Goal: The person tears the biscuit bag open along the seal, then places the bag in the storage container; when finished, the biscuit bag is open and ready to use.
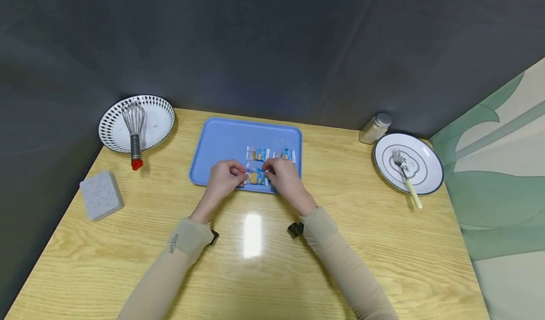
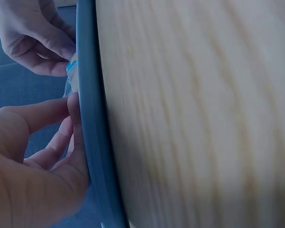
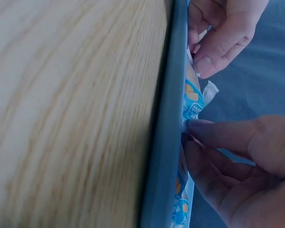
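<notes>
A small wrapped snack packet (image 1: 257, 177), clear with blue and orange print, lies near the front edge of a blue tray (image 1: 221, 140). My left hand (image 1: 225, 177) pinches its left end between thumb and finger. At the other end, my right hand (image 1: 284, 178) pinches the wrapper; the right wrist view shows thumb and fingertip meeting on the packet (image 3: 194, 99). Just behind sits a similar packet (image 1: 258, 154), and another packet (image 1: 287, 155) lies to its right, partly covered by the right hand. The tray rim (image 2: 92, 118) hides part of the packet in the left wrist view.
On the left, a patterned plate (image 1: 162, 121) bears a whisk (image 1: 135, 140), with a grey sponge (image 1: 101, 195) in front. To the right are a shaker jar (image 1: 374, 128) and a white plate (image 1: 430, 171) with a fork (image 1: 406, 177). A dark wall (image 1: 272, 50) borders the wooden table (image 1: 238, 282).
</notes>
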Demonstrator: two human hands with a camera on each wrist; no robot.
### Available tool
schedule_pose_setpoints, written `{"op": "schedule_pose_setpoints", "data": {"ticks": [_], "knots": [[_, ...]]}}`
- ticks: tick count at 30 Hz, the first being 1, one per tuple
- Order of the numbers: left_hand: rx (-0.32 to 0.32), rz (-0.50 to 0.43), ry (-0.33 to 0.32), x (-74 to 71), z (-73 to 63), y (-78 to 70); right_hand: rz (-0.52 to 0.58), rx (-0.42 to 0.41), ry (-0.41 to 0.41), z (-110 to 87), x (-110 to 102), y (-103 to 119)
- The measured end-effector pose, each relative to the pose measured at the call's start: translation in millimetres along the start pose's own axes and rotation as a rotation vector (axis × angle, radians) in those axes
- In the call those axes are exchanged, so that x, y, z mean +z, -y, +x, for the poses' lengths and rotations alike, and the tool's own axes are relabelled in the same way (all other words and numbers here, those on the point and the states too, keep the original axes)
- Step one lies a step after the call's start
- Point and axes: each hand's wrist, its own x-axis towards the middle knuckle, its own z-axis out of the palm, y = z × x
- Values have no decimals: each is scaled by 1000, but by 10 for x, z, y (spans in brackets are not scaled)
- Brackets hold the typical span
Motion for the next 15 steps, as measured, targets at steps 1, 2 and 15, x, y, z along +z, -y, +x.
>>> {"op": "schedule_pose_setpoints", "data": {"ticks": [1,2,15], "knots": [[1,13,-2,-1,2,5,-5,-2,-5,1,4,6],[3,19,-1,-3,3,8,-10,-2,-9,2,7,13],[-14,69,-11,-41,8,9,-54,-3,-28,-19,56,55]]}}
